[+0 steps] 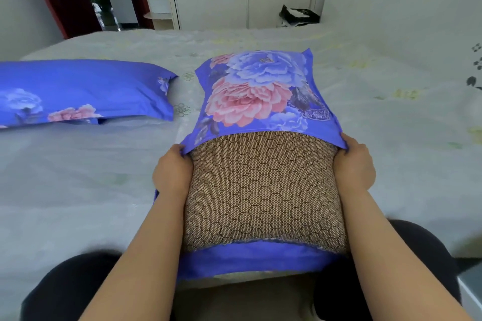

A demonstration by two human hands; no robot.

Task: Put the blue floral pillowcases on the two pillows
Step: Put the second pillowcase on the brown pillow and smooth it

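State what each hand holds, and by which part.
Both the left hand and right hand grip the blue floral pillowcase at its open hem's side corners.

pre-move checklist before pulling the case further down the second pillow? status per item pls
1. Left hand grips the pillowcase opening edge: ok.
2. Right hand grips the opposite edge: ok.
3. Far part of the mesh pillow is inside the case: ok.
4. Pillow fully covered: not ok, most of its near part is bare.
5. Pillow corners seated in the far case corners: cannot tell, hidden by fabric.
6. Other pillow, lying left on the bed, is covered: ok as far as the frame shows.
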